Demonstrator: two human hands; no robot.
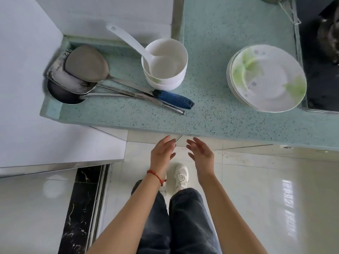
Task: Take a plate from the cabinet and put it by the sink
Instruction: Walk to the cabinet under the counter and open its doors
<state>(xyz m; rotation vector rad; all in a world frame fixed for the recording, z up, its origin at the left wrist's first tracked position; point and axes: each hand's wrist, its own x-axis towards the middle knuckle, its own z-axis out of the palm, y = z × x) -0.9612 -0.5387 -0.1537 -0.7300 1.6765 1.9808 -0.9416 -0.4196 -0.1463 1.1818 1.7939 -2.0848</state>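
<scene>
Both hands hang empty below the front edge of the bench (211,116): the left hand (163,153) and the right hand (200,154) face each other with fingers loosely spread, holding and touching nothing. Up and to the right of them, a stack of plates (266,77) sits on the bench, right of the white bowls (165,65) holding a ladle (132,42). Left of the bowls lie metal spatulas (86,65). No sink shows, so whether the plate is delivered cannot be judged.
</scene>
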